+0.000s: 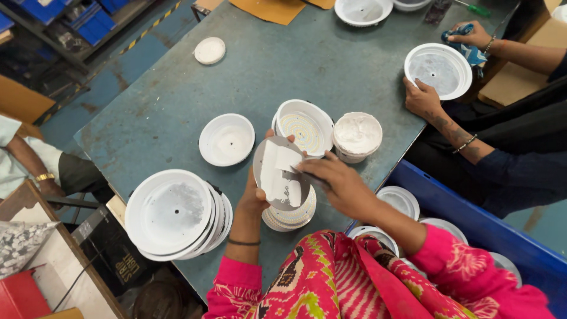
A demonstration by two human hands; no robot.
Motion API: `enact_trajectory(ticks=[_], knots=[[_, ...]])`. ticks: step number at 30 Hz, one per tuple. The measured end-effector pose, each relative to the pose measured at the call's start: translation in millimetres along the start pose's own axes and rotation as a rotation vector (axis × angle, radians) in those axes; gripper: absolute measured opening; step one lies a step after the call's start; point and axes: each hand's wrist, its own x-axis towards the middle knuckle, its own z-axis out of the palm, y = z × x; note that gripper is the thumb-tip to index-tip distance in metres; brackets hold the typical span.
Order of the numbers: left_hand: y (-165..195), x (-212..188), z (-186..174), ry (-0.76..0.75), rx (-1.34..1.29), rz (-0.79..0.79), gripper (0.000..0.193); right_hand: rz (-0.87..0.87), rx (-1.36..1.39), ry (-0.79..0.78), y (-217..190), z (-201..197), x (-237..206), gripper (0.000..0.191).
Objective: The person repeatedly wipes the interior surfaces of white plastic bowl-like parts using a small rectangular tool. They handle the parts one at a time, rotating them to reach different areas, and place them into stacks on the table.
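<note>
While the round metal disc (280, 172) is gripped only at its lower rim by the left hand (253, 198), held tilted above the table (147, 112), a slip is judged the likeliest fault: pressure from the right hand (339, 184) could twist the disc out of that narrow hold and drop it onto the stack of discs (290, 214) directly beneath. The right hand's fingers are closed around a thin dark tool (its tip cannot be made out) that is pressed against the disc's right edge. White paste is spread across the upper middle of the disc's grey face, and too much pressure could probably smear it past the rim or onto the fingers. The tub of white paste (357, 136) stands just beside the white housing with its yellowish dotted board (302, 127), so a careless reach could knock either one.

The disc looks thin, flat and dull grey, with a small dark marking below the white patch. An empty white housing (227, 139) lies to the left, and a pile of larger white housings (176, 214) sits near the table's edge. Another person's hands (423, 98) rest on a further housing across the table.
</note>
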Motion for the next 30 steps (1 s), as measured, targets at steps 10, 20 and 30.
enact_trajectory(ticks=[10, 20, 30], knots=[[2.0, 22.0, -2.8, 0.129, 0.014, 0.112, 0.145, 0.003, -0.007, 0.028, -40.2, 11.1, -10.2, 0.074], [4.8, 35.2, -35.5, -0.009, 0.047, 0.052, 0.144, -0.073, 0.095, -0.325, 15.0, -20.6, 91.9, 0.069], [18.0, 50.7, -128.3, 0.363, 0.556, 0.349, 0.128, -0.078, 0.058, -0.423, 30.0, -8.9, 66.6, 0.064]])
